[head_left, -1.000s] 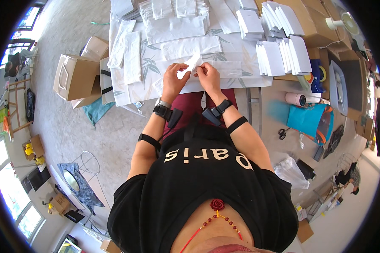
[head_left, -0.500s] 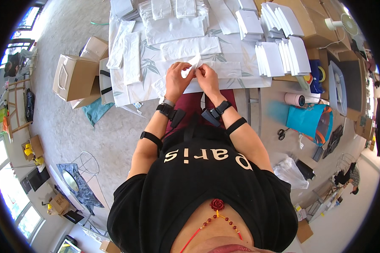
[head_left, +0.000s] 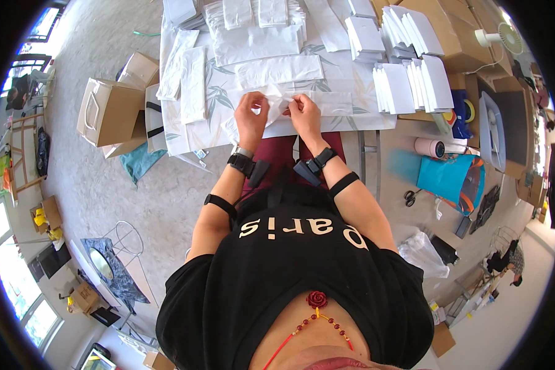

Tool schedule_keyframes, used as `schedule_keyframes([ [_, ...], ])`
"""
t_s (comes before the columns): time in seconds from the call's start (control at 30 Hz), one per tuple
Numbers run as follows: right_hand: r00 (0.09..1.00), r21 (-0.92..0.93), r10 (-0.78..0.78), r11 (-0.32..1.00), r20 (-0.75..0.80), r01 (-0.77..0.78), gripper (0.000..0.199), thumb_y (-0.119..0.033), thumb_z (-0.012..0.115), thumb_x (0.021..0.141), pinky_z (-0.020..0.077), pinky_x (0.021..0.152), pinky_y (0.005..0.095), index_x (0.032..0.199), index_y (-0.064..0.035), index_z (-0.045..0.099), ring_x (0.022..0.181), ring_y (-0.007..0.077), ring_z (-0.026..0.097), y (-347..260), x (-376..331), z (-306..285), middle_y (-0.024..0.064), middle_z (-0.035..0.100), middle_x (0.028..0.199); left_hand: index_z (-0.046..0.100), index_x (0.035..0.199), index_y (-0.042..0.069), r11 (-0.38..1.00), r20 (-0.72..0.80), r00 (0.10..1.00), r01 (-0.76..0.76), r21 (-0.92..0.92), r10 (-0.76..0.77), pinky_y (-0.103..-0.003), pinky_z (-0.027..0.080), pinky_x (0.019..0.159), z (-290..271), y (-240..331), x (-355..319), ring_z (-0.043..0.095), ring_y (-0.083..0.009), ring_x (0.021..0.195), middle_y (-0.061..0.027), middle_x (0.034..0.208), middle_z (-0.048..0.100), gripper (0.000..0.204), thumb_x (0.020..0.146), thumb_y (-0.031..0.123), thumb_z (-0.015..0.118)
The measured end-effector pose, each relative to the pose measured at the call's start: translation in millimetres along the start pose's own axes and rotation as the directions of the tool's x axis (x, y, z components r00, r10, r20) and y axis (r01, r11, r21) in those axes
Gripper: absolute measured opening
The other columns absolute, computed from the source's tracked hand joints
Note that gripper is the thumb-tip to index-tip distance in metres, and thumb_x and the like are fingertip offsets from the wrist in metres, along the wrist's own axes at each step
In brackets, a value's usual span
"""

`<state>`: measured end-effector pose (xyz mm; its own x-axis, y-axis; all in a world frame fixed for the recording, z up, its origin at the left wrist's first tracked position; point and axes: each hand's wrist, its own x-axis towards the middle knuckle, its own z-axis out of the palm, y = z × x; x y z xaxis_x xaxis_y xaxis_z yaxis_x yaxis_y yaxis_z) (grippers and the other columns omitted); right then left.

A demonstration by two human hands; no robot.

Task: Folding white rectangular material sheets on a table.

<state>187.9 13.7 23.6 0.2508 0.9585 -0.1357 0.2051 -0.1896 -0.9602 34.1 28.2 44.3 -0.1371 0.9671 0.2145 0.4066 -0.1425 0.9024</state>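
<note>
Over the near edge of the table, a thin, crumpled white plastic bag (head_left: 276, 106) stretches between my two hands. My left hand (head_left: 250, 120) has its thumb and fingers curled round at the bag's left side. On the other side my right hand (head_left: 304, 116) pinches the bag with thumb and forefinger. A flat translucent strip (head_left: 333, 103) lies beside the right hand. Just beyond both hands is a long, flat white bag (head_left: 279, 71). Farther back, several white bags (head_left: 256, 49) are piled up.
A leaf-patterned cloth (head_left: 182, 135) covers the table. Folded white bags (head_left: 193, 83) lie at left, white card-like stacks (head_left: 391, 87) at right. Cardboard boxes (head_left: 108, 114) stand left; a small fan (head_left: 502, 37) is far right. Scissors (head_left: 411, 197) and a blue bag (head_left: 447, 179) rest on the floor.
My hands have moved slightly apart, the left one leftward. The bag, which stood up in a peak between my fingers, now spreads lower and wider between them.
</note>
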Motion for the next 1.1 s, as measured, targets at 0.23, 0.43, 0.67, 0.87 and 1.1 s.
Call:
schedule_keyframes([
  [0.23, 0.997, 0.037, 0.076, 0.996, -0.012, -0.075, 0.017, -0.012, 0.06, 0.096, 0.0565, 0.066, 0.0339, 0.097, 0.0042, 0.065, 0.07, 0.0238, 0.077, 1.8, -0.6, -1.2, 0.0137, 0.075, 0.081, 0.064, 0.106, 0.001, 0.949, -0.241, 0.941, 0.17, -0.266, -0.237, -0.026, 0.053, 0.074, -44.6, -55.0, -29.6, 0.065, -0.0101, 0.081, -0.0047, 0.09, 0.069, 0.01, 0.1, 0.008, 0.066],
  [0.43, 0.995, 0.002, 0.092, 0.996, -0.027, -0.092, 0.019, -0.014, 0.061, 0.094, 0.0567, 0.065, 0.0346, 0.094, 0.0046, 0.063, 0.066, 0.0243, 0.076, 7.2, 0.0, -14.2, 0.0142, 0.074, 0.081, 0.062, 0.104, 0.0, 0.909, -0.282, 0.878, 0.312, -0.275, -0.387, -0.027, 0.054, 0.075, -81.2, -68.1, -67.5, 0.063, -0.0119, 0.082, -0.0062, 0.094, 0.065, 0.016, 0.099, 0.015, 0.066],
  [0.67, 0.995, -0.155, 0.101, 0.983, -0.007, -0.101, 0.028, -0.024, 0.068, 0.093, 0.0544, 0.059, 0.0284, 0.098, 0.0026, 0.064, 0.063, 0.0179, 0.074, -5.8, 0.2, -24.2, 0.0101, 0.074, 0.083, 0.055, 0.108, -0.003, 0.846, -0.323, 0.783, 0.496, -0.193, -0.532, -0.03, 0.053, 0.07, -87.5, -74.5, -84.0, 0.063, -0.0154, 0.079, -0.0108, 0.096, 0.064, 0.037, 0.089, 0.019, 0.078],
  [0.87, 0.985, -0.127, 0.167, 0.977, -0.034, -0.17, 0.03, -0.025, 0.069, 0.092, 0.0553, 0.059, 0.033, 0.098, 0.0047, 0.065, 0.057, 0.0204, 0.072, -3.0, 13.4, -27.7, 0.0135, 0.073, 0.08, 0.049, 0.111, -0.002, 0.794, -0.241, 0.757, 0.576, -0.193, -0.608, -0.031, 0.058, 0.063, -74.2, -39.6, -69.1, 0.063, -0.0165, 0.08, -0.0116, 0.099, 0.062, 0.054, 0.084, 0.027, 0.087],
  [1.1, 0.986, -0.156, 0.169, 0.973, -0.01, -0.169, 0.022, -0.019, 0.066, 0.095, 0.0501, 0.047, 0.0276, 0.097, 0.0028, 0.066, 0.058, 0.0157, 0.072, 4.6, 17.8, -28.9, 0.0081, 0.074, 0.078, 0.052, 0.093, 0.002, 0.836, -0.364, 0.794, 0.544, 0.073, -0.486, -0.029, 0.054, 0.07, -68.5, -79.5, -72.3, 0.064, -0.0157, 0.078, -0.0057, 0.087, 0.056, 0.04, 0.082, 0.016, 0.087],
])
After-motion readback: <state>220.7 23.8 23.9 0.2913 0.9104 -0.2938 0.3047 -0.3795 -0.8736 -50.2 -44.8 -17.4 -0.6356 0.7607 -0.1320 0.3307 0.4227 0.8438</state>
